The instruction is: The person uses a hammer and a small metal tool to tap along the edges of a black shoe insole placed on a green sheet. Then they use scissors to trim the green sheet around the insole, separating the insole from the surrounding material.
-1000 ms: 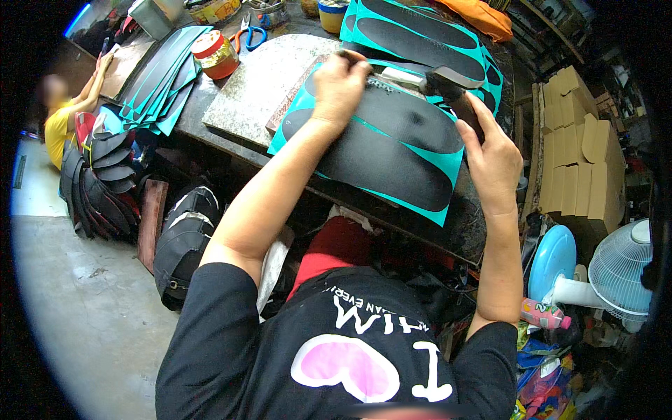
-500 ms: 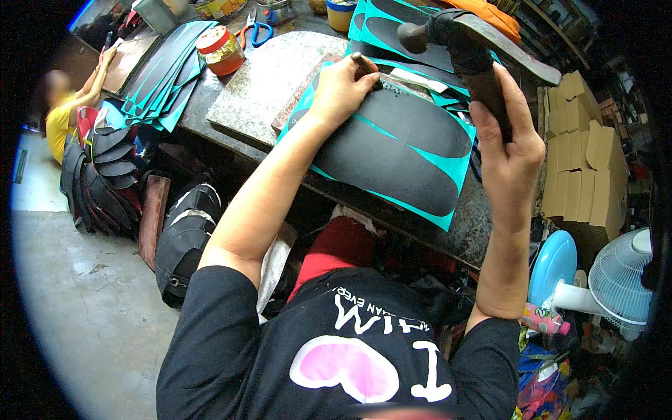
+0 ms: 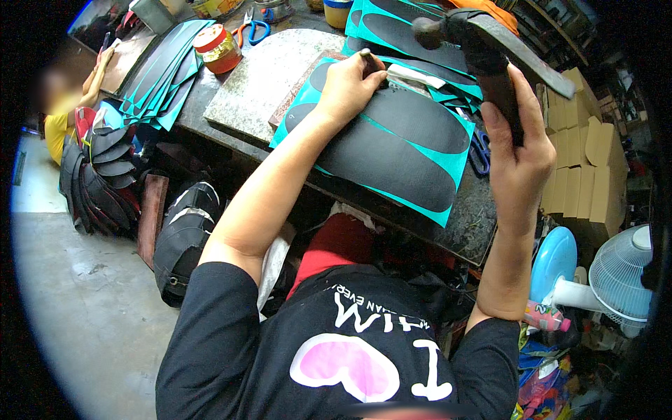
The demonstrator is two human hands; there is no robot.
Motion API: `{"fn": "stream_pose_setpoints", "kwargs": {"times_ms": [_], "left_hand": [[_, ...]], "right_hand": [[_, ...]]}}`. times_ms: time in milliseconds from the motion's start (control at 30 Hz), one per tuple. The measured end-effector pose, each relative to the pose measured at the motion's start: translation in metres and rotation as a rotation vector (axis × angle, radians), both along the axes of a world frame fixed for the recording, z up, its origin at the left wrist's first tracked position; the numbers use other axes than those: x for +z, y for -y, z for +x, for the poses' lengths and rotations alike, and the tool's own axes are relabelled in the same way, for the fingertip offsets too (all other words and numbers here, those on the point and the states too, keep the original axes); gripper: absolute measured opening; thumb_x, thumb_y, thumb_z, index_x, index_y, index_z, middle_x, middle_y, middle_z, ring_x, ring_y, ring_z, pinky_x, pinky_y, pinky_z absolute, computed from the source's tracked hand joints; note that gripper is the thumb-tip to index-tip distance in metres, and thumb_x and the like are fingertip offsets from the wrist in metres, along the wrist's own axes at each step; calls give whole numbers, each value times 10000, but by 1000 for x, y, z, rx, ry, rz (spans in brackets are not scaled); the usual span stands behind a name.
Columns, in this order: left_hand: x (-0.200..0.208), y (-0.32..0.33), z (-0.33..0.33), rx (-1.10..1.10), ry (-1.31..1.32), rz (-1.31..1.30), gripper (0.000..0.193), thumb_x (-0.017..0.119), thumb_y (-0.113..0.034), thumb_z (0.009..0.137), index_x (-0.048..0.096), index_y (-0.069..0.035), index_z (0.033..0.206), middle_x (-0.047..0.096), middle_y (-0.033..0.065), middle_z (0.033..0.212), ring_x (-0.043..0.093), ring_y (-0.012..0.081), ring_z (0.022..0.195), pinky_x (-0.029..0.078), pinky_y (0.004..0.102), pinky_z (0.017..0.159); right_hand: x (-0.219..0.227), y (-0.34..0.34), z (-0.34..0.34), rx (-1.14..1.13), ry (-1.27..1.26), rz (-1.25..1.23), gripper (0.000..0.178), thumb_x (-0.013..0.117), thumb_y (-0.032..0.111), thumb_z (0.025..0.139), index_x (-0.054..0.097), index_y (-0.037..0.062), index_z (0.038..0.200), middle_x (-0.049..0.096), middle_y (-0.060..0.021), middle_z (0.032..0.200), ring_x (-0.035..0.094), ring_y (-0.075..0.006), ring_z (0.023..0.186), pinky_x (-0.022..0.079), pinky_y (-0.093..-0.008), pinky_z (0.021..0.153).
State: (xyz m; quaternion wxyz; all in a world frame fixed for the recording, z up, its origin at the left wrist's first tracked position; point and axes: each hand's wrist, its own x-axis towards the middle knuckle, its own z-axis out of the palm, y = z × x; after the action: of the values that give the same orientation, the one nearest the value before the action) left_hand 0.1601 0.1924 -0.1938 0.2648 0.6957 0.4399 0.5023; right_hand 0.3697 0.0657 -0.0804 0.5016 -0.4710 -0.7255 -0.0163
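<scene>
Right grip [image 3: 521, 150] wrapped round the hammer [image 3: 488, 57] up high, left grip [image 3: 348, 87] pinching a short rod [image 3: 367, 61] at the black-and-teal sheet [image 3: 402, 150] on the table [image 3: 476, 227]; an off-line blow could catch that left grip

1. The person's right grip [image 3: 521, 157] has raised the hammer [image 3: 493, 56] toward the tabletop's [image 3: 470, 220] right edge.
2. Blue handles [image 3: 480, 152] near that edge are now uncovered.
3. The left grip [image 3: 350, 87] has shifted slightly rightward.
4. Shadows have left the black-and-turquoise sheet [image 3: 392, 164].
</scene>
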Motion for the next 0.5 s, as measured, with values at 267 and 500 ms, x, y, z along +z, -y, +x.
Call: {"fn": "stream_pose_setpoints", "kwargs": {"times_ms": [267,500], "left_hand": [[2,6,10,161,-46,147,112,656,-118,841,617,-30,899,661,171,791,667,329,745,528,397,689],[-8,-1,0,94,180,-113,129,676,-121,810,655,-9,869,692,97,760,673,172,705,530,313,689]], "right_hand": [[-33,-16,4,-226,294,-221,408,639,343,892,570,255,1284,701,-103,1001,691,-307,824,542,-363,671],[-27,-10,11,-183,214,-230,401,639,348,900,578,251,1284,707,-104,989,695,-299,825,540,-362,696]]}}
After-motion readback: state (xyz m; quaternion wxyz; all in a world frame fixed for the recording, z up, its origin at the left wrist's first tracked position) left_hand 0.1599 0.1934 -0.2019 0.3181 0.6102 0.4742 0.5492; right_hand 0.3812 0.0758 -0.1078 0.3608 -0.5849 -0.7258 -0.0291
